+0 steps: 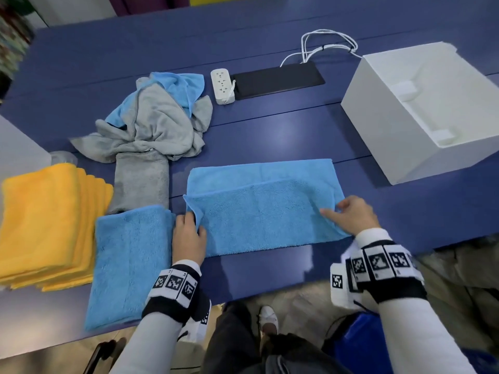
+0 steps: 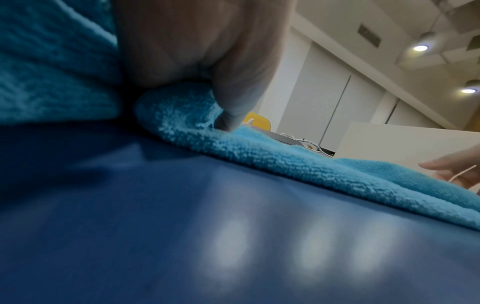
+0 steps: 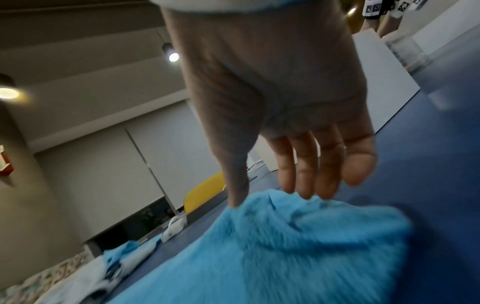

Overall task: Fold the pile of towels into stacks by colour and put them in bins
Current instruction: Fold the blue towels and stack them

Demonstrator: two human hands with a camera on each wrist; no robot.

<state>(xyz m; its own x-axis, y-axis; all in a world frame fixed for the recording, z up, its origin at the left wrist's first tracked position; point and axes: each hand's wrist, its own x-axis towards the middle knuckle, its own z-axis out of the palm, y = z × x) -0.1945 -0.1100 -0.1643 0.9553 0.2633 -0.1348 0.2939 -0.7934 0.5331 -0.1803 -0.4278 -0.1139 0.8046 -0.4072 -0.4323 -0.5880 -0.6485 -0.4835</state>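
Towel [image 1: 266, 211], blue and folded once lengthwise, lay flat near the front edge of the surface [image 1: 283, 125]. The left hand [image 1: 189, 236] pinched its left end, fingers [image 2: 228, 115] curled into the cloth, where a small flap was lifted. The right hand [image 1: 353, 215] rested at the right end with fingers [image 3: 306, 164] nearly straight, their tips touching the cloth. A folded blue towel [image 1: 127, 263] sat just left of the left hand, with a yellow stack [image 1: 46, 222] toward the left edge. A grey and blue pile [image 1: 159, 120] lay behind these. A white bin [image 1: 421, 109] stood at the right edge, open side up.
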